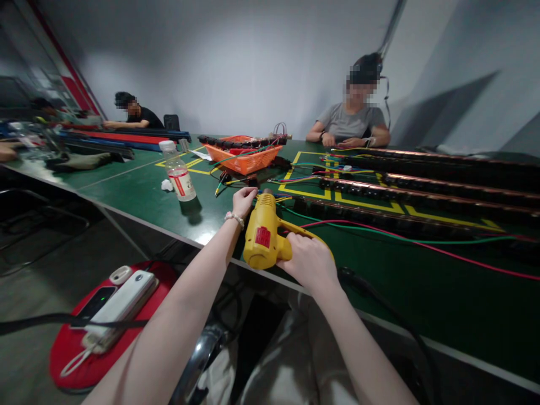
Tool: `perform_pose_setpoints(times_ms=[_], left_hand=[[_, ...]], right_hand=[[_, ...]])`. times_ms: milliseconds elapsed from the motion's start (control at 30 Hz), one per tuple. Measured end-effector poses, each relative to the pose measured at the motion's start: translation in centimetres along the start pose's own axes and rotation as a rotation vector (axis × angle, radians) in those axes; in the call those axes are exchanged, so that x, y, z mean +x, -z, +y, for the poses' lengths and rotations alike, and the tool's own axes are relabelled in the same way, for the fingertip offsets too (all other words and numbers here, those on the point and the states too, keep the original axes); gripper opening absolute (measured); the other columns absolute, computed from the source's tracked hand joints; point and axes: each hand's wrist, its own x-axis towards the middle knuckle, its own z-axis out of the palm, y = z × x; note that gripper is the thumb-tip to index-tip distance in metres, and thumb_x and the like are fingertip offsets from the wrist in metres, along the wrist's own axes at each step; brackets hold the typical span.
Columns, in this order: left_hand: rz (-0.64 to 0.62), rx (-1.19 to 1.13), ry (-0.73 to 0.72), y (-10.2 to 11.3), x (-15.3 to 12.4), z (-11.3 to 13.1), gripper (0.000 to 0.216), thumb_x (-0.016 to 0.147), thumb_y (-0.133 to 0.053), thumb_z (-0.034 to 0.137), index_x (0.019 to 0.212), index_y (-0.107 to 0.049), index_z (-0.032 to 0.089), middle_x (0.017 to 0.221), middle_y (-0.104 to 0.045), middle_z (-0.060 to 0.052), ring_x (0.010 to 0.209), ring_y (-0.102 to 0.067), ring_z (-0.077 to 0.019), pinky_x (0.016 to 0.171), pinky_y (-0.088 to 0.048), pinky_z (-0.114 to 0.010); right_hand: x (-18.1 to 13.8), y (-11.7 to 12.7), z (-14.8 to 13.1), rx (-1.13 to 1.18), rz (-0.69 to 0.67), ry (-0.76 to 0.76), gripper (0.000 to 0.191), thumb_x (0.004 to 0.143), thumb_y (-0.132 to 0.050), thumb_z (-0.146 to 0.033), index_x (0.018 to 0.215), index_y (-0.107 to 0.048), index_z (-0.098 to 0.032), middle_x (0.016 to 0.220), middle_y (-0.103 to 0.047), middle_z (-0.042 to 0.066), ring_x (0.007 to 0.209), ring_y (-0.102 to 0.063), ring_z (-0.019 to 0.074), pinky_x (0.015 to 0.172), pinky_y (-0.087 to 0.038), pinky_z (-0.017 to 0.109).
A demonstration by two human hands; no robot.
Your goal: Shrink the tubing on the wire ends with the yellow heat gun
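Heat gun [259, 233] in your right hand [310, 259], nozzle beside your left

Low at your left, a round red seat [71, 365] carries a white device [126, 301]. Your right hand is wrapped tight round the yellow gun's handle, holding it at the near edge of the green surface [413, 309], nozzle pointing away from you. Your left hand [243, 203] sits just left of the nozzle, fingers curled together near thin wires [283, 199]; you cannot tell whether it grips any. Further left stands a labelled bottle [181, 177]. To the right lie long copper-edged strips [442, 199]. Beyond your hands, an orange basket [243, 164] has a black strip across its top. Across the surface sits a person in grey [354, 121].
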Motion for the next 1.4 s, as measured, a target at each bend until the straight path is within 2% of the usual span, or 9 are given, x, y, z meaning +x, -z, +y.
perform_pose_setpoints(times_ms=[200,433,600,767,1133,1233,1300,1400], left_hand=[[-0.024,0.038,0.013,0.3,-0.1,0.3,0.018,0.068,-0.062,0.025,0.079,-0.07,0.012,0.082,-0.07,-0.008,0.078,-0.062,-0.0178,0.078,-0.049,-0.031],[-0.01,0.016,0.074,0.1,-0.4,0.7,0.019,0.069,-0.063,0.026,0.081,-0.069,0.013,0.081,-0.069,-0.007,0.076,-0.061,-0.0171,0.073,-0.05,-0.03],[-0.018,-0.022,0.04,0.2,-0.3,0.4,0.019,0.067,-0.066,0.027,0.079,-0.069,0.014,0.081,-0.069,-0.006,0.075,-0.061,-0.0159,0.072,-0.05,-0.028],[-0.025,-0.053,-0.018,0.3,-0.3,0.1,0.022,0.069,-0.065,0.03,0.082,-0.069,0.014,0.086,-0.07,-0.008,0.079,-0.062,-0.016,0.074,-0.05,-0.029],[-0.008,-0.046,0.006,0.1,-0.8,0.6,0.021,0.07,-0.062,0.028,0.084,-0.068,0.014,0.083,-0.07,-0.007,0.076,-0.061,-0.0153,0.071,-0.049,-0.027],[-0.009,0.024,0.007,0.1,-0.7,0.4,0.019,0.072,-0.058,0.027,0.084,-0.067,0.014,0.08,-0.068,-0.006,0.075,-0.06,-0.0159,0.071,-0.048,-0.028],[0.012,0.145,-0.066,0.0,-0.9,0.5,0.018,0.074,-0.056,0.023,0.084,-0.067,0.014,0.081,-0.066,-0.007,0.079,-0.06,-0.0176,0.075,-0.048,-0.031],[0.047,0.365,-0.39,-0.4,-1.9,1.2,0.026,0.074,-0.054,0.016,0.098,-0.064,0.017,0.1,-0.062,-0.009,0.098,-0.055,-0.0217,0.086,-0.045,-0.036]], right_hand=[[0.3,-0.4,-0.5,0.015,0.021,0.013,0.034,0.069,-0.065,-0.046,0.085,-0.053,-0.018,0.085,-0.066,0.005,0.08,-0.062,0.0219,0.071,-0.036,0.032],[0.2,-0.3,-0.3,0.031,0.012,0.016,0.033,0.071,-0.064,-0.045,0.086,-0.052,-0.018,0.086,-0.066,0.004,0.081,-0.061,0.0212,0.073,-0.036,0.032],[0.1,-0.3,-0.2,0.027,0.006,0.024,0.033,0.071,-0.063,-0.045,0.087,-0.053,-0.018,0.087,-0.066,0.005,0.082,-0.062,0.021,0.073,-0.036,0.032],[-0.5,0.0,0.9,0.012,-0.006,0.021,0.034,0.076,-0.057,-0.048,0.091,-0.054,-0.019,0.09,-0.067,0.005,0.082,-0.063,0.0205,0.074,-0.037,0.031],[-2.1,1.1,3.6,-0.068,-0.019,-0.056,0.03,0.073,-0.059,-0.048,0.08,-0.052,-0.02,0.083,-0.068,0.003,0.077,-0.062,0.0196,0.069,-0.036,0.03],[-2.8,1.4,4.3,-0.064,-0.029,-0.053,0.029,0.072,-0.06,-0.047,0.081,-0.052,-0.02,0.082,-0.067,0.003,0.079,-0.062,0.0198,0.071,-0.036,0.03],[-3.4,1.6,5.0,-0.043,-0.048,-0.043,0.028,0.073,-0.06,-0.045,0.081,-0.052,-0.02,0.082,-0.066,0.002,0.08,-0.062,0.0194,0.072,-0.035,0.03],[-4.5,2.0,6.5,-0.011,-0.067,-0.028,0.024,0.072,-0.06,-0.042,0.08,-0.052,-0.02,0.08,-0.065,0.0,0.08,-0.061,0.0184,0.072,-0.034,0.029]])
